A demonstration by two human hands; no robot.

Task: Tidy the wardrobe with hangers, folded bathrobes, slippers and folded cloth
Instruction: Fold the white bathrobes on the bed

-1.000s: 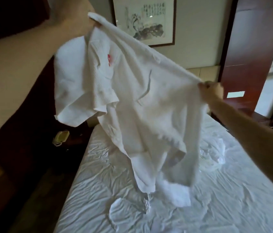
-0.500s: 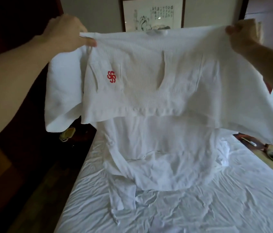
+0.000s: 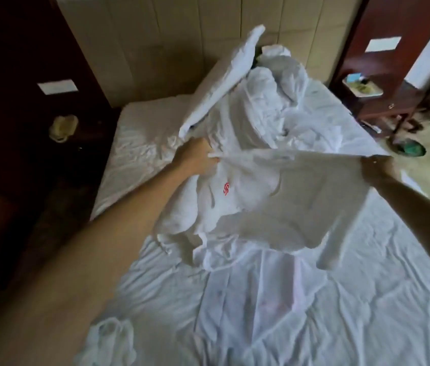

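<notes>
A white waffle bathrobe [image 3: 274, 196] with a small red logo hangs stretched between my two hands, low over the bed [image 3: 367, 313]. My left hand [image 3: 195, 158] grips its left shoulder edge. My right hand [image 3: 376, 167] grips the right shoulder edge. The robe's lower part lies flat on the sheet below, and its sleeves droop at both sides. A thin white belt [image 3: 110, 336] lies looped on the sheet at the near left.
A pillow [image 3: 224, 80] and a heap of crumpled white bedding [image 3: 282, 83] sit near the padded headboard. Dark nightstands flank the bed, the left one with a phone [image 3: 62, 128], the right one [image 3: 383, 101] holding a tray.
Both hands have lowered the bathrobe from chest height down toward the bed. The view has tilted down, and the robe's hem now lies on the sheet.
</notes>
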